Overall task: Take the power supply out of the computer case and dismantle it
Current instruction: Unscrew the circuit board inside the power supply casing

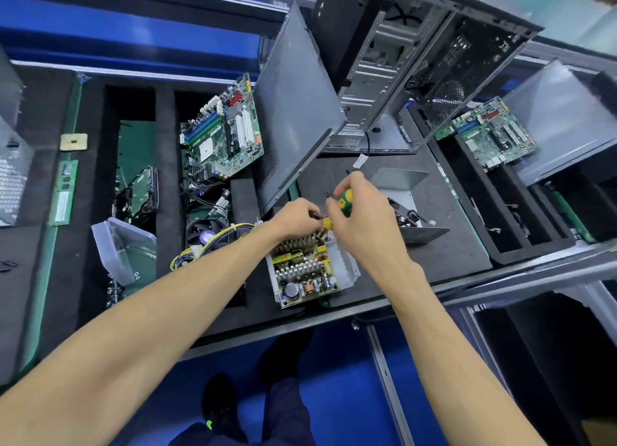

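Observation:
The opened power supply [307,272] lies on the black mat near the bench's front edge, its circuit board, heat sinks and capacitor exposed in a metal tray. My right hand [360,218] grips a green and yellow screwdriver [344,201] over the board's far end. My left hand [297,216] pinches a small dark part beside the screwdriver's lower end. Its yellow cable bundle [207,245] trails left. The removed metal cover [400,191] sits just behind my right hand. The empty computer case [400,71] stands at the back.
A grey side panel [297,111] leans beside a motherboard [223,131] in a foam bin. A hard drive [140,191], a RAM stick [63,191] and a clear plastic box [123,248] lie to the left. Another motherboard [494,135] rests at the right.

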Action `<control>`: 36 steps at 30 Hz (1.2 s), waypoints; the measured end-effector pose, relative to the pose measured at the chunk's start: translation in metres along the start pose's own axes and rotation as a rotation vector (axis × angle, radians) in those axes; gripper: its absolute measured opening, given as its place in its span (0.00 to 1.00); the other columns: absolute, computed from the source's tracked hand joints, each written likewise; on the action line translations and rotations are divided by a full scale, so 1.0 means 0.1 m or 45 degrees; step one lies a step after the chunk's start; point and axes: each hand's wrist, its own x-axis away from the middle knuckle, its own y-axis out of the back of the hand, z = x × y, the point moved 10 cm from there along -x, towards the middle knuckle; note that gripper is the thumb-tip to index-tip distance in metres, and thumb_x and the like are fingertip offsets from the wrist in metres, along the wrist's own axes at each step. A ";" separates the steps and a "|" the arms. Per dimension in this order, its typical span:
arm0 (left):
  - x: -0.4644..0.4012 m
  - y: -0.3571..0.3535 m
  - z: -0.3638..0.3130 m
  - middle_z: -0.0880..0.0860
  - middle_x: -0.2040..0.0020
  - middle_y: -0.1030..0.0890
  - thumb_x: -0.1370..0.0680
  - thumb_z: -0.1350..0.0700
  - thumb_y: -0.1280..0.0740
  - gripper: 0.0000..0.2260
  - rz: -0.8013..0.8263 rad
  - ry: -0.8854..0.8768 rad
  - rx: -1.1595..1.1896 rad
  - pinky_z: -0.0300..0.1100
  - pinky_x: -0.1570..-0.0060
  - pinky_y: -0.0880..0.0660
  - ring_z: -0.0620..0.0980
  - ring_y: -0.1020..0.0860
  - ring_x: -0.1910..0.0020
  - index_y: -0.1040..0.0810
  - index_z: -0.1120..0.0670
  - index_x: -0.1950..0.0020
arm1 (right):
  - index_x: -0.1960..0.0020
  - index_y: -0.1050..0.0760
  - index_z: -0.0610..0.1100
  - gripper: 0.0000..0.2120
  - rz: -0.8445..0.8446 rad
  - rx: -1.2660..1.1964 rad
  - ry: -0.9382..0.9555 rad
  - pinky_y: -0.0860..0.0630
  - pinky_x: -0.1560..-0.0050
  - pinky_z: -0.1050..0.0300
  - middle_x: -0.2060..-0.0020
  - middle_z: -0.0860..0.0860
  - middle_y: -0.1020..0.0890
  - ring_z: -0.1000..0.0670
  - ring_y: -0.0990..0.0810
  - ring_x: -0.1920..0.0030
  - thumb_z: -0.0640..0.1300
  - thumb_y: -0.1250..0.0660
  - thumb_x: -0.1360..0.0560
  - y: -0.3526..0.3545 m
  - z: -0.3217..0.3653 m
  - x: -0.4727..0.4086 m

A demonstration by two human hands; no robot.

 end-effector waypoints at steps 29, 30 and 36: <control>0.07 0.01 0.13 0.50 0.71 0.27 0.26 0.62 0.33 0.12 0.024 0.165 -0.382 0.41 0.71 0.35 0.48 0.30 0.71 0.30 0.54 0.68 | 0.46 0.28 0.45 0.07 0.152 -0.315 0.157 0.33 0.60 0.56 0.59 0.50 0.23 0.48 0.25 0.58 0.45 0.31 0.19 -0.12 -0.19 -0.01; 0.06 0.00 0.12 0.50 0.71 0.28 0.26 0.62 0.33 0.13 0.038 0.169 -0.371 0.41 0.71 0.34 0.50 0.30 0.71 0.31 0.54 0.69 | 0.46 0.28 0.44 0.07 0.163 -0.307 0.180 0.33 0.59 0.56 0.57 0.49 0.24 0.47 0.25 0.57 0.45 0.31 0.19 -0.13 -0.19 -0.01; 0.08 0.03 0.21 0.49 0.74 0.29 0.27 0.62 0.33 0.15 -0.018 0.178 -0.335 0.42 0.68 0.32 0.48 0.32 0.72 0.32 0.53 0.71 | 0.47 0.30 0.46 0.07 0.201 -0.235 0.265 0.36 0.59 0.54 0.57 0.49 0.26 0.47 0.28 0.57 0.45 0.33 0.19 -0.21 -0.08 -0.05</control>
